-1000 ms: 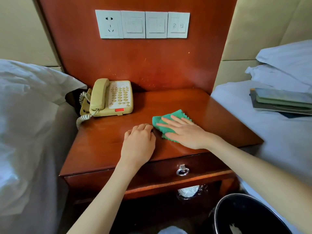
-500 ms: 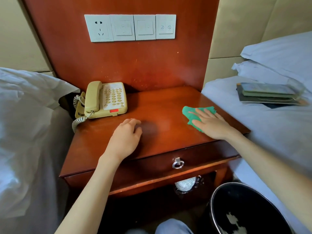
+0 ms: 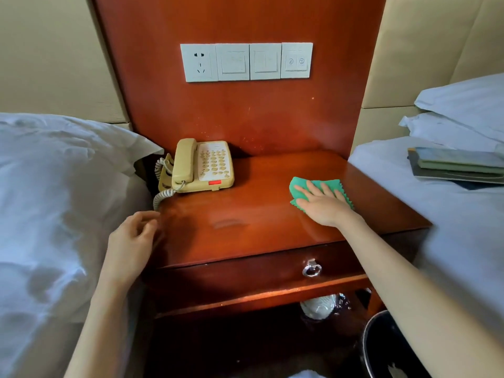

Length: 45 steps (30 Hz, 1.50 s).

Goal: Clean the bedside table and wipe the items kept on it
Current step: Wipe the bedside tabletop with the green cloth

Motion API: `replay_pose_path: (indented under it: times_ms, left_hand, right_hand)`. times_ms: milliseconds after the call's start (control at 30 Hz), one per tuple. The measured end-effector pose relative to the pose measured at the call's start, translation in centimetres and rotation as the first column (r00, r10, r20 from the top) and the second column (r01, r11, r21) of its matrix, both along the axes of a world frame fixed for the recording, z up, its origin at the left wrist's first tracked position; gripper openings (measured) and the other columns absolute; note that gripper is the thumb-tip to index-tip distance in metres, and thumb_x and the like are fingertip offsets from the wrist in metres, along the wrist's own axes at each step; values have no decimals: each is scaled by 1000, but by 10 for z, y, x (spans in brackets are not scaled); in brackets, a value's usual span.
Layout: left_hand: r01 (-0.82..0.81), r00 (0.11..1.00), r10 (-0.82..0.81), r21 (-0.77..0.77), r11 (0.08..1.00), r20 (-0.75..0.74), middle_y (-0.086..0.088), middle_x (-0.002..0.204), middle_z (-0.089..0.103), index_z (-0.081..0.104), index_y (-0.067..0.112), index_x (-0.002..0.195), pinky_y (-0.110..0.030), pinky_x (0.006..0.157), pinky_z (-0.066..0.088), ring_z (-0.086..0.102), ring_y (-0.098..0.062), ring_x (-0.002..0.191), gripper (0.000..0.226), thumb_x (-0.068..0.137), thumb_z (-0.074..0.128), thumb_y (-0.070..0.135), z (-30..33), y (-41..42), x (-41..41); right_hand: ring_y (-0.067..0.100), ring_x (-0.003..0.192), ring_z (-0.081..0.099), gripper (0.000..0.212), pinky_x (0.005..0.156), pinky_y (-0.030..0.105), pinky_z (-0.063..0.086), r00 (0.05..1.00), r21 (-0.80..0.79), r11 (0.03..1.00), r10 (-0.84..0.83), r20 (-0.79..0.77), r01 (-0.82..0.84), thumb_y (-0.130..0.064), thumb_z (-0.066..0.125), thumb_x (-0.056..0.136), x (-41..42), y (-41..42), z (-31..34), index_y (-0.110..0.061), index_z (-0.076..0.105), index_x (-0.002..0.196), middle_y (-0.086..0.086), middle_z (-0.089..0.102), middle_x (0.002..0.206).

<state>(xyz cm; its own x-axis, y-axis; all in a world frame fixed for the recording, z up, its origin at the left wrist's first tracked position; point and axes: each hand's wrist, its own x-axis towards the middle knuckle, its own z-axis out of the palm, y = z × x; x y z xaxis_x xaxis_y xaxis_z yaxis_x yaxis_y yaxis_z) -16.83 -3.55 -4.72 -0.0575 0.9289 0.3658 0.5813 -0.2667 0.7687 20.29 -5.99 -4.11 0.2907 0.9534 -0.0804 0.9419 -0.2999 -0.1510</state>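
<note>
Right hand (image 3: 324, 204) flat, fingers spread, palm pressing the green cloth (image 3: 316, 190) onto the bedside table (image 3: 245, 216) — right side of the top, toward the far edge. Left hand (image 3: 131, 241) loosely curled, holding nothing, at the table's near-left edge. Phone (image 3: 203, 166) sits far left — clear of both hands.

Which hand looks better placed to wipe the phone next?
Probably the right hand: it lies flat on the green cloth. The left hand, empty, hangs off the table's left edge, nearer the telephone.
</note>
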Motion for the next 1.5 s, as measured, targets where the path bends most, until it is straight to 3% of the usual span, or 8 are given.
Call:
replay_pose_path:
  times_ms: [133,267,467,633,833,1133,1367,1500]
  left_hand:
    - [-43,997,42,16,999,58,1,97,65,70,18,105,-26,77,35,54,-13,92,23,95,50,12,-2,-4,-20]
    - [31,982,-32,11,999,184,6,99,66,70,19,102,-5,73,37,53,3,88,22,96,51,11,-5,-6,-37]
    - [198,759,-144,-14,980,635,2,103,68,69,22,95,-23,88,45,61,-13,106,30,98,44,6,-4,-9,-40]
    - [222,678,-157,4,975,719,-1,108,70,69,19,96,-27,90,46,63,-18,111,32,98,40,6,-1,-11,-42]
    - [220,785,-188,18,975,590,0,108,69,69,21,94,-27,90,46,62,-15,105,29,98,44,7,-2,-10,-31]
    - [165,964,-177,76,983,198,8,101,67,66,29,99,-21,83,44,63,-5,94,20,97,50,17,-11,-16,12]
    - [317,939,-284,163,935,-194,7,112,58,63,20,111,-33,93,42,54,-16,107,19,97,49,19,-1,-23,78]
    - [410,884,-344,170,896,-315,4,114,58,61,19,113,-36,93,42,53,-19,106,20,96,50,18,3,-24,116]
  right_hand:
    - [21,146,-13,51,115,46,-6,994,21,994,110,13,-110,-50,9,99,-56,11,-3,-44,-3,148,-11,-11,159]
    - [22,146,-12,52,115,46,-7,976,25,976,217,17,-217,-51,9,98,-120,29,-5,-44,-2,148,-10,-10,159]
    - [26,146,-10,54,115,46,-8,906,-4,906,423,0,-423,-51,12,97,-219,53,0,-41,0,149,-7,-8,160]
    - [22,146,-10,52,115,44,-9,815,52,813,579,30,-580,-51,14,99,-245,25,0,-41,4,149,-8,-6,160]
    - [17,146,-12,52,116,40,-8,738,109,731,662,127,-674,-49,12,99,-227,-33,-11,-40,0,149,-10,-6,160]
    - [5,144,-14,50,114,34,-13,898,173,881,426,111,-440,-56,4,95,-127,-65,-15,-53,-5,144,-22,-10,156]
    - [0,142,-12,36,115,33,-9,983,183,967,169,68,-178,-56,4,93,-23,-89,-18,-64,-11,124,-27,-9,152]
    - [4,145,-2,48,117,37,-2,998,201,980,-21,62,8,-50,15,97,38,-97,-21,-48,2,143,-22,3,157]
